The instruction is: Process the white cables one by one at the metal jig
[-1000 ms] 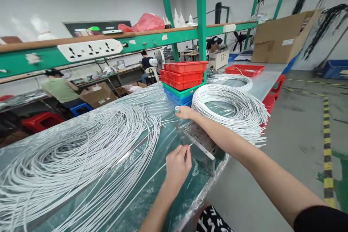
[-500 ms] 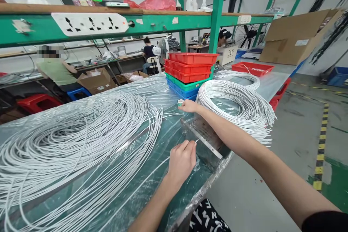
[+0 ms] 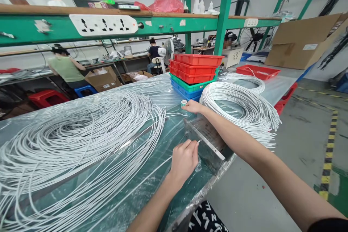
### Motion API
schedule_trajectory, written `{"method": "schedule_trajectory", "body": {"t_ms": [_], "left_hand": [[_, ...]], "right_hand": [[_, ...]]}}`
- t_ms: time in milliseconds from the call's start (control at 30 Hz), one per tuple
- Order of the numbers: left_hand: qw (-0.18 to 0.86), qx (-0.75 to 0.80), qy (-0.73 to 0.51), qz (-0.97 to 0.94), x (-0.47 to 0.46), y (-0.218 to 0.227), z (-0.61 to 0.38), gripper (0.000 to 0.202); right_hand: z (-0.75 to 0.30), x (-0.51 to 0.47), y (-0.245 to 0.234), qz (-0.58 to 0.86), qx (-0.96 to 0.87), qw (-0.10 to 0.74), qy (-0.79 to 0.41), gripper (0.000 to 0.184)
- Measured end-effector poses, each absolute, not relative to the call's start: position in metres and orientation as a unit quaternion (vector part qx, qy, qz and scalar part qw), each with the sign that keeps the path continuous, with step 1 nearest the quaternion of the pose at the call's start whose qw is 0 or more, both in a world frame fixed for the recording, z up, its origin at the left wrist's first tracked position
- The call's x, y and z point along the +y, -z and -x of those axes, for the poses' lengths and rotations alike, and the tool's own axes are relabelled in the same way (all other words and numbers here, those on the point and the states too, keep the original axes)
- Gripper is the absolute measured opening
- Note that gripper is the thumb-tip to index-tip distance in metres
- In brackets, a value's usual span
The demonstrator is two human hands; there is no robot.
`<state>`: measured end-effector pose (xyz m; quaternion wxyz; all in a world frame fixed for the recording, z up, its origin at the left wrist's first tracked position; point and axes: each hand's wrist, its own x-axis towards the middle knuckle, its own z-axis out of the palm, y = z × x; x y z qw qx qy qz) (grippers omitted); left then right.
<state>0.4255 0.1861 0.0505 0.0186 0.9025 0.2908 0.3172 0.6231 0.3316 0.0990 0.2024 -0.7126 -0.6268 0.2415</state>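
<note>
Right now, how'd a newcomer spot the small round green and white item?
Find the stacked red, green and blue plastic trays. Just in front, the person's bare right hand touches the small round item. Its white top and green side set it apart from the white coiled cables.

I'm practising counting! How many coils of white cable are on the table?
3: a big loose coil left of the left hand, a thick coil right of the right hand, and a smaller coil behind that. The stacked trays could hide more.
</note>
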Motion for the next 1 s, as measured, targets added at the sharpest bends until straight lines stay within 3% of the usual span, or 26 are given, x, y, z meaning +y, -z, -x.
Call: {"method": "schedule_trajectory", "body": {"t_ms": [1000], "left_hand": [[0.011, 0.292, -0.340, -0.894, 0.1851, -0.0455, -0.4272, 0.031]], "right_hand": [[-0.6227, 0.3308, -0.0982, 0.710, -0.628, 0.212, -0.240, 0.047]]}}
